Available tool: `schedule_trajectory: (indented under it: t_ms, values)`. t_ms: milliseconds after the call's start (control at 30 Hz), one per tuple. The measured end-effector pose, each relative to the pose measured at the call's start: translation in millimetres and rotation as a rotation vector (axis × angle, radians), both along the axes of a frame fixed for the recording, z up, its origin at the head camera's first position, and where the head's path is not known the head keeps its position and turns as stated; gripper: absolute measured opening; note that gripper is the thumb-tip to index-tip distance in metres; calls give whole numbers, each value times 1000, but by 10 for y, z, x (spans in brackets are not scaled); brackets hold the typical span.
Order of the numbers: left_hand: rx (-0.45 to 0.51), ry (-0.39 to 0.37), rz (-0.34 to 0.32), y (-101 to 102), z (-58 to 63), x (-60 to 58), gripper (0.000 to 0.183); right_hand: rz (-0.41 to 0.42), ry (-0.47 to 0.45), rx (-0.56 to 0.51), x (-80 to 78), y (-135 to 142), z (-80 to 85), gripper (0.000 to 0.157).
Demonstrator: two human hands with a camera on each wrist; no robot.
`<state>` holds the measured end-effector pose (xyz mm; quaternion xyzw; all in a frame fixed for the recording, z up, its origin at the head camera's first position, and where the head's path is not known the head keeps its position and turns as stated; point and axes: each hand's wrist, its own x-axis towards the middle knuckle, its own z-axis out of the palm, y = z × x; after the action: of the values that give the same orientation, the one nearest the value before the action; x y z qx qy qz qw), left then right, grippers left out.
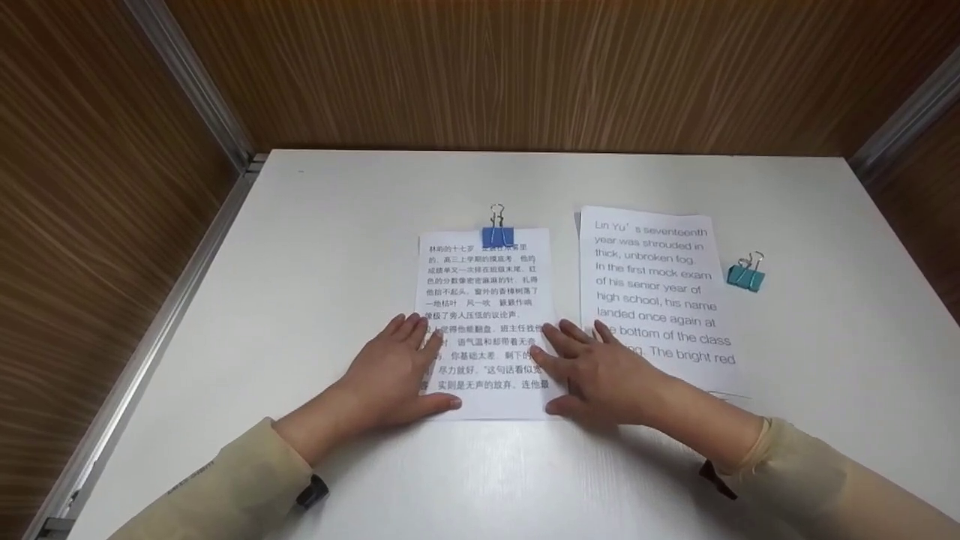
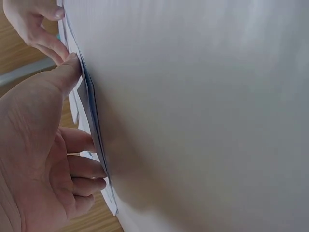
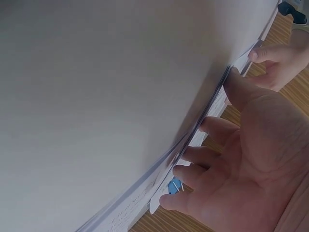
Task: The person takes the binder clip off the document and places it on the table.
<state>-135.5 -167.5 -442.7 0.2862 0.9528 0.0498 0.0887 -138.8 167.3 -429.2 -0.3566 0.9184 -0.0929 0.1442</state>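
Note:
A stack of paper sheets [image 1: 487, 315] printed with Chinese text lies on the table, a blue binder clip [image 1: 498, 237] fixed on its top edge with the wire handles upright. My left hand [image 1: 394, 375] rests along the stack's left edge, fingertips and thumb on the margin. On the opposite edge lies my right hand [image 1: 607, 379], its fingers spread and touching the sheets. In the left wrist view, the relaxed fingers of the left hand [image 2: 38, 145] meet the thin stack edge [image 2: 91, 106]. The right wrist view shows the right hand [image 3: 256, 159] likewise along its edge.
A second stack of sheets [image 1: 652, 292], printed in English, lies to the right, partly under my right hand and wrist in the head view. Beside it sits a teal binder clip [image 1: 745, 278]. Wood-grain panels [image 1: 510, 75] enclose the white table [image 1: 337, 217].

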Motion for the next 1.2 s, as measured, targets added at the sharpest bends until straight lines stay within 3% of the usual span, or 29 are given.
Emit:
schedule_trajectory:
  t_ms: [400,667,800,1000,1133,1200]
  values:
    - [24,37,-31,101,-14,85,101,-5,25,0,109,91,7,77]
    - [9,75,-10,80,28,18,98,-10,15,4,115,90,11,77]
    - [34,154,45,42,118,-173,92,-4,22,9,112,80,-8,78]
    - [114,251,152,29,286,-620,87,-8,21,-14,120,99,-17,77]
    - [177,264,187,23,323,-931,83,-8,16,-33,128,110,-12,75]
    - [214,228,213,18,315,-1075,84,-7,17,-35,125,112,-10,75]
